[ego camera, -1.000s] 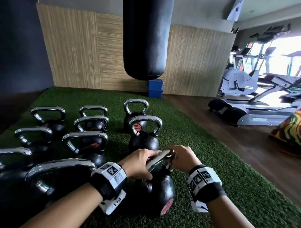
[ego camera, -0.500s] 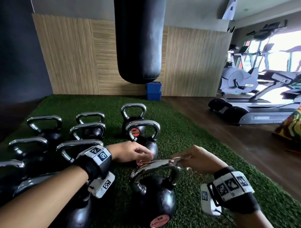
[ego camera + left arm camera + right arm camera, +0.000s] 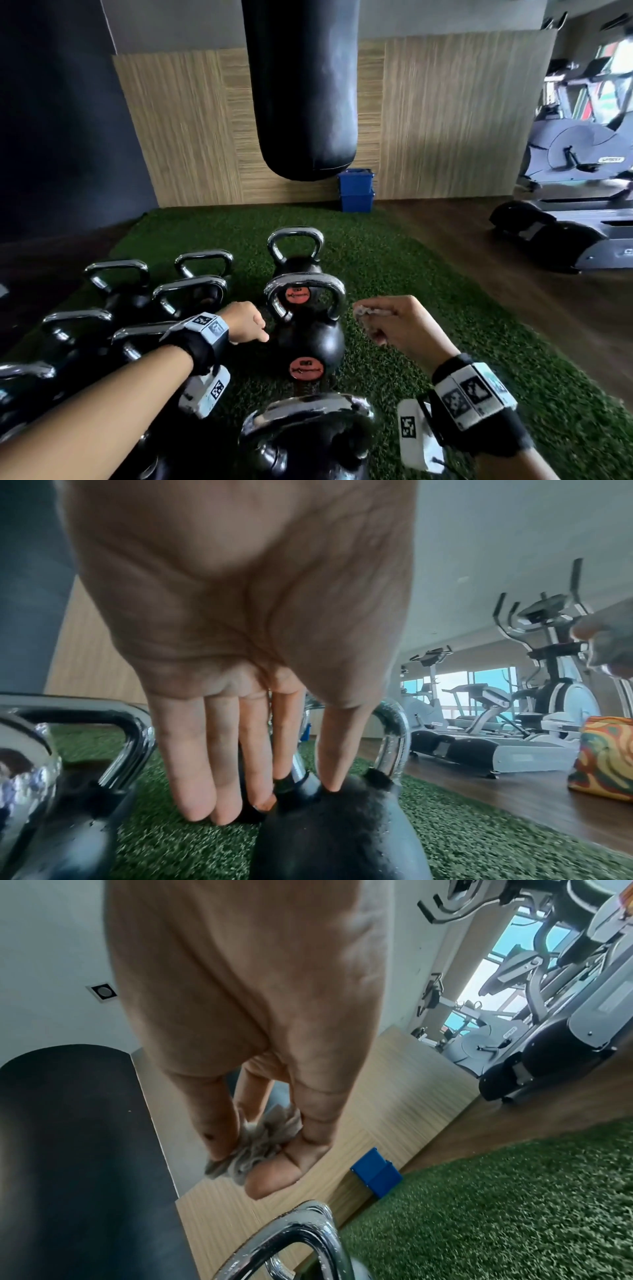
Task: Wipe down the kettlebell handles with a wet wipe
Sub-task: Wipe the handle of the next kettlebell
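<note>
The wet wipe is a crumpled grey-white wad pinched between the thumb and fingers of the right hand, which is held in the air just right of a kettlebell handle and not touching it. That chrome handle belongs to the middle kettlebell, a black one with an orange label that stands upright on the green turf. The left hand reaches down at the left foot of the same handle; in the left wrist view its fingers are straight and close together, pointing down, with the thumb tip and a fingertip on either side of the handle's base where it joins the black ball. Whether they press it or only touch it is unclear.

A second kettlebell stands just behind, and a nearer kettlebell sits at the bottom of the head view. More kettlebells stand in rows to the left. A black punching bag hangs above the turf, a blue box sits by the wood-panelled wall, and exercise machines stand on the wooden floor to the right.
</note>
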The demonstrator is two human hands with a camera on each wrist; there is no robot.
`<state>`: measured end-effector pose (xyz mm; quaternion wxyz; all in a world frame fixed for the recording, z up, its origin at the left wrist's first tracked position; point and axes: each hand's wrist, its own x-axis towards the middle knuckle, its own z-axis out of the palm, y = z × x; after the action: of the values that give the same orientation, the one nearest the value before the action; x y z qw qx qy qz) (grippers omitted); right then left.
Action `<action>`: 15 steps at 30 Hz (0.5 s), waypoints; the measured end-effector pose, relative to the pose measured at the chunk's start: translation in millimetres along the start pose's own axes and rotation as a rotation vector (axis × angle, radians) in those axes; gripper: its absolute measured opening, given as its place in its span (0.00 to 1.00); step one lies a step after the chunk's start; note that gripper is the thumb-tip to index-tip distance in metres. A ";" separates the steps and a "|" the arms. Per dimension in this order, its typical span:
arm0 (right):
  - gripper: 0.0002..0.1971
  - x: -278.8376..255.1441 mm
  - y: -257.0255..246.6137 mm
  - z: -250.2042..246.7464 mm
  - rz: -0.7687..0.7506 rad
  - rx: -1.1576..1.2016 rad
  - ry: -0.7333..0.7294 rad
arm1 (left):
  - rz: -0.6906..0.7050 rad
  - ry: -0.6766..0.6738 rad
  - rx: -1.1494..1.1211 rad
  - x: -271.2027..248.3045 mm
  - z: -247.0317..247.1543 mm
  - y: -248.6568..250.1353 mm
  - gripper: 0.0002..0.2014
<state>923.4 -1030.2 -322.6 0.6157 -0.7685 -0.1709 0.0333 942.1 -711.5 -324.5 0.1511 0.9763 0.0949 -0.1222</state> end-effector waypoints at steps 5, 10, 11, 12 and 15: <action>0.16 42.0 27.7 -15.4 0.026 0.118 -0.020 | -0.144 -0.049 -0.192 47.2 12.3 -19.6 0.22; 0.10 98.2 17.0 -3.3 0.122 0.258 -0.067 | -0.190 -0.160 -0.376 77.9 30.1 -30.3 0.42; 0.10 108.5 11.7 1.3 0.133 0.280 -0.062 | -0.182 -0.174 -0.403 80.9 32.0 -31.7 0.43; 0.10 117.9 6.9 6.2 0.137 0.286 -0.053 | -0.171 -0.184 -0.426 83.1 34.3 -33.1 0.45; 0.06 140.3 -6.9 18.6 0.122 0.166 -0.022 | -0.141 -0.208 -0.541 85.7 40.7 -37.1 0.46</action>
<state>1048.7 -968.9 -298.2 0.6722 -0.7234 -0.1271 0.0933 1006.9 -676.9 -395.1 0.4061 0.8737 0.1754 -0.2022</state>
